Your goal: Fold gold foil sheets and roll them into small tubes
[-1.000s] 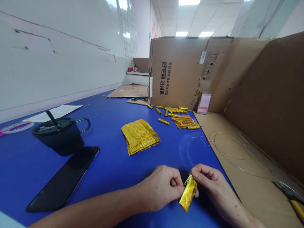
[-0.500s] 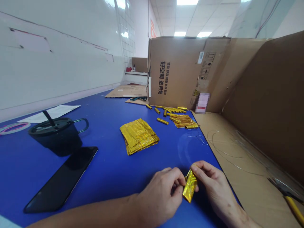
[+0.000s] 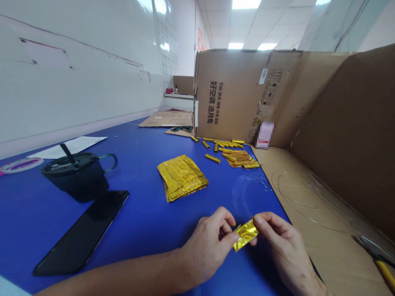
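Note:
My left hand (image 3: 207, 246) and my right hand (image 3: 282, 242) pinch the two ends of a small folded gold foil piece (image 3: 245, 234) just above the blue table (image 3: 148, 205), near its front edge. Both hands have their fingers closed on the foil. A stack of flat gold foil sheets (image 3: 181, 176) lies further back at the middle. Several rolled gold foil tubes and folded pieces (image 3: 234, 154) lie at the foot of a big cardboard box (image 3: 240, 94).
A black lidded cup with a straw (image 3: 77, 174) and a black phone (image 3: 84, 232) sit at the left. White paper (image 3: 69, 147) and a tape roll (image 3: 20, 165) lie far left. Cardboard sheet (image 3: 314, 205) with thin wire covers the right; a yellow-handled tool (image 3: 381, 263) lies at its corner.
The foil piece has turned from nearly upright to lying more level between my fingers, and looks folded narrower. My hands have shifted slightly apart along it.

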{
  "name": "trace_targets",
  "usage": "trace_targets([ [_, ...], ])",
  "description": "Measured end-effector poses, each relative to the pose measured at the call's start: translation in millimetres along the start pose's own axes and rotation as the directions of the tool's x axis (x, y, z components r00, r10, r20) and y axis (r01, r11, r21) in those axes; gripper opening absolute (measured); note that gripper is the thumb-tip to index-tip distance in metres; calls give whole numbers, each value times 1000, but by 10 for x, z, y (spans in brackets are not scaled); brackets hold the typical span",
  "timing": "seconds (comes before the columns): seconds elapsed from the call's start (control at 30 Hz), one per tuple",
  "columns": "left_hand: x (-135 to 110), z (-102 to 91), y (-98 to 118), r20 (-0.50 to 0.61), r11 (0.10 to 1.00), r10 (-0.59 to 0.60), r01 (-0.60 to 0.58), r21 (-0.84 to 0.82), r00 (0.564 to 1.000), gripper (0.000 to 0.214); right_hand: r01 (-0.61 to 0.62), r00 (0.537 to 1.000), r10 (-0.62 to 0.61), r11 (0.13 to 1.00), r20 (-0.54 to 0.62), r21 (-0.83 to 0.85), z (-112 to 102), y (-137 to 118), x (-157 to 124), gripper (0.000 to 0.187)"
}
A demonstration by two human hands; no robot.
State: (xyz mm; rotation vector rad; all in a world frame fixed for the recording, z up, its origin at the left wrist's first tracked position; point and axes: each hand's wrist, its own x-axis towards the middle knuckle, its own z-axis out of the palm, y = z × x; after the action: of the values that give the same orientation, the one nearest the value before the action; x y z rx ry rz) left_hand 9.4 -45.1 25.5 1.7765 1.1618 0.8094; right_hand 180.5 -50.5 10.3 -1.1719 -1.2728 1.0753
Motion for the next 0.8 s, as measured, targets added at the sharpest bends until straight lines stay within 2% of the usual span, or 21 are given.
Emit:
trace_targets([
  [0.2, 5, -40, 32, 45, 987, 115, -119, 105, 992, 21, 22, 1000, -22, 1000, 9, -14, 7, -40, -13, 21],
  [0.43, 49, -129, 6, -40, 940, 266, -250, 233, 963, 18, -22, 996, 18, 999, 88, 46, 2, -42, 2, 19],
  [0.5, 70, -161, 6, 1, 964, 210, -207, 168, 978, 18, -34, 991, 28, 998, 128, 49, -20, -49, 10, 21],
  [0.57, 94, -189, -3, 108, 991, 109, -117, 62, 988, 20, -50, 982, 39, 997, 182, 55, -54, -59, 20, 22],
  [0.67, 126, -210, -50, 279, 999, 26, -16, -36, 960, 26, -86, 962, 56, 991, 268, 102, -90, -67, 34, 19],
  [0.73, 136, -207, -89, 323, 1000, 0, 9, -26, 946, 26, -112, 949, 65, 984, 308, 138, -91, -62, 37, 17],
  [0.8, 134, -198, -112, 319, 1000, -16, 10, 19, 948, 23, -133, 940, 73, 978, 334, 163, -74, -56, 34, 16],
])
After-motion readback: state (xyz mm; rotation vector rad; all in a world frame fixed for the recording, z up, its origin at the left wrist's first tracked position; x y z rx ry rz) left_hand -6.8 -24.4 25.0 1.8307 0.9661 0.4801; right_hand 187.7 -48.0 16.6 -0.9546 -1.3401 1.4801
